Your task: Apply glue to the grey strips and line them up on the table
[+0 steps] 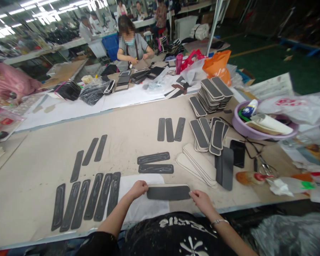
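Note:
Between my two hands lies a dark grey strip with a pale edge [168, 192], partly over a white sheet [141, 208]. My left hand [139, 189] pinches its left end, and my right hand [201, 200] pinches its right end. To the left lie several dark strips with shiny streaks [78, 204]. Two more such strips [156, 168] rest just beyond the white sheet. Right of these, pale rounded pieces [197, 165] are fanned out beside a small pile of dark grey pieces [226, 169].
Stacks of pale-edged grey strips [214, 94] stand at the back right. A purple basin [264, 133], a black phone [238, 153], scissors [265, 167] and a glue-stained bottle [252, 177] sit on the right. Across the table, a masked person [134, 46] handles flat pieces; another person [13, 80] bends at far left.

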`<state>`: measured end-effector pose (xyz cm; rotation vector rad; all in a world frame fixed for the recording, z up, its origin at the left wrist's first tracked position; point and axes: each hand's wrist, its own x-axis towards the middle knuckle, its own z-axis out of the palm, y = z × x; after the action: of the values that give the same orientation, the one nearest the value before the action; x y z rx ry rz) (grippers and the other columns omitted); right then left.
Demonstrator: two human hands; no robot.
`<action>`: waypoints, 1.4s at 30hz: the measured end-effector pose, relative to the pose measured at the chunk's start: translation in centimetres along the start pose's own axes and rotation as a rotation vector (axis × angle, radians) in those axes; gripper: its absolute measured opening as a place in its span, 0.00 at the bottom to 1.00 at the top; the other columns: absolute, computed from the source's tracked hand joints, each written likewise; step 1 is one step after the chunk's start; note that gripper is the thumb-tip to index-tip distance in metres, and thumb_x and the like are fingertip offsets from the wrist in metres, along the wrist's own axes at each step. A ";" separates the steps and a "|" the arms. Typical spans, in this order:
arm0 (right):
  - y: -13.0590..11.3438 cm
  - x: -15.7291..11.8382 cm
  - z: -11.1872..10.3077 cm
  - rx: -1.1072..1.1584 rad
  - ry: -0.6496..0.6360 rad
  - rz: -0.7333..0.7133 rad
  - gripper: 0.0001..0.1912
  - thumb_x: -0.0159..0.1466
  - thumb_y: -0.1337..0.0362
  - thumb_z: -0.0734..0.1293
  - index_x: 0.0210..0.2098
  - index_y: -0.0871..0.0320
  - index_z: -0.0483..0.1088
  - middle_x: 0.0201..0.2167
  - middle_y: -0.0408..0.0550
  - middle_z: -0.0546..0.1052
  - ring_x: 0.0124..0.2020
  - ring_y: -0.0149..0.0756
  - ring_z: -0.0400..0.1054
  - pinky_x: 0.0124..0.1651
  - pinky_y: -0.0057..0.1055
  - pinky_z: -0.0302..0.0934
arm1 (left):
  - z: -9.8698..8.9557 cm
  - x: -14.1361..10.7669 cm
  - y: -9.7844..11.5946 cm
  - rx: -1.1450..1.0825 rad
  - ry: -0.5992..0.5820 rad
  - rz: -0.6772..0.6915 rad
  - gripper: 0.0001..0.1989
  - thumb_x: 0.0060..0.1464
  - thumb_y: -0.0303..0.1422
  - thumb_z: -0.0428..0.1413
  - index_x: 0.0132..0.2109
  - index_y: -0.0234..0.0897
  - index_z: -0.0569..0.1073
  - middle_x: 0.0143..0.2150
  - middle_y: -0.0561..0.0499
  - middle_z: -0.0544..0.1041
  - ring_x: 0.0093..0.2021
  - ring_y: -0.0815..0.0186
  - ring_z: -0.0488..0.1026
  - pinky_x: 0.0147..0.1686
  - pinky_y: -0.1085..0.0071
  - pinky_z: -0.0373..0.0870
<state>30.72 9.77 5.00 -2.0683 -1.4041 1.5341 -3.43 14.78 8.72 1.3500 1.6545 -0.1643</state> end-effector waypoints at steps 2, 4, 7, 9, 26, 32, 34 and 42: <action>0.0 0.7 0.2 -0.059 0.019 0.008 0.18 0.57 0.50 0.58 0.23 0.57 0.68 0.18 0.43 0.70 0.24 0.35 0.65 0.29 0.29 0.54 | 0.3 1.1 -0.3 0.025 0.004 -0.031 0.10 0.43 0.28 0.47 0.27 0.32 0.74 0.20 0.52 0.72 0.24 0.68 0.68 0.24 0.76 0.61; -0.2 1.2 0.3 -0.118 0.030 0.017 0.17 0.57 0.52 0.59 0.21 0.57 0.68 0.17 0.43 0.70 0.24 0.35 0.65 0.29 0.29 0.53 | 0.5 1.7 -0.7 0.051 0.001 -0.053 0.10 0.43 0.28 0.48 0.27 0.32 0.74 0.20 0.52 0.72 0.24 0.68 0.68 0.25 0.75 0.61; -0.5 1.5 0.4 -0.185 0.037 0.035 0.16 0.56 0.55 0.61 0.19 0.57 0.69 0.17 0.44 0.71 0.24 0.35 0.64 0.29 0.29 0.51 | 0.8 2.2 -1.0 0.085 -0.001 -0.069 0.10 0.43 0.28 0.48 0.25 0.33 0.74 0.18 0.53 0.71 0.24 0.68 0.69 0.27 0.75 0.61; -0.7 1.6 0.5 -0.212 0.040 0.058 0.15 0.56 0.56 0.62 0.18 0.57 0.70 0.17 0.44 0.72 0.24 0.36 0.65 0.28 0.30 0.50 | 0.9 2.3 -1.1 0.099 0.004 -0.070 0.10 0.44 0.28 0.48 0.23 0.34 0.74 0.18 0.52 0.71 0.25 0.68 0.69 0.28 0.75 0.62; -1.1 2.1 0.2 -0.274 -0.046 0.119 0.17 0.57 0.54 0.60 0.20 0.56 0.72 0.19 0.45 0.75 0.26 0.37 0.68 0.30 0.30 0.53 | 1.6 1.6 -1.7 0.039 0.080 -0.111 0.10 0.50 0.33 0.53 0.35 0.35 0.77 0.28 0.50 0.79 0.32 0.67 0.74 0.33 0.76 0.65; -1.1 2.0 0.2 -0.285 -0.040 0.127 0.17 0.57 0.54 0.60 0.22 0.56 0.74 0.20 0.44 0.75 0.26 0.37 0.69 0.30 0.30 0.53 | 2.4 1.9 -1.5 0.087 0.141 -0.138 0.09 0.51 0.33 0.54 0.35 0.34 0.77 0.31 0.48 0.79 0.35 0.65 0.74 0.35 0.74 0.64; -1.1 2.1 0.3 -0.291 -0.026 0.130 0.15 0.56 0.55 0.61 0.22 0.56 0.74 0.21 0.44 0.75 0.26 0.37 0.68 0.30 0.29 0.53 | 2.6 2.0 -1.4 0.109 0.156 -0.142 0.09 0.50 0.32 0.54 0.35 0.34 0.77 0.32 0.47 0.79 0.36 0.64 0.74 0.36 0.74 0.64; -0.5 2.4 0.8 -0.303 0.018 0.155 0.12 0.54 0.58 0.62 0.23 0.56 0.74 0.21 0.44 0.75 0.26 0.35 0.68 0.28 0.28 0.52 | 2.8 1.9 -1.0 0.157 0.179 -0.160 0.08 0.50 0.31 0.52 0.32 0.35 0.76 0.33 0.47 0.79 0.37 0.64 0.74 0.36 0.73 0.62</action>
<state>29.74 11.63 3.47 -2.4111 -1.5879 1.4265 -2.49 13.96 5.36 1.3807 1.9349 -0.2789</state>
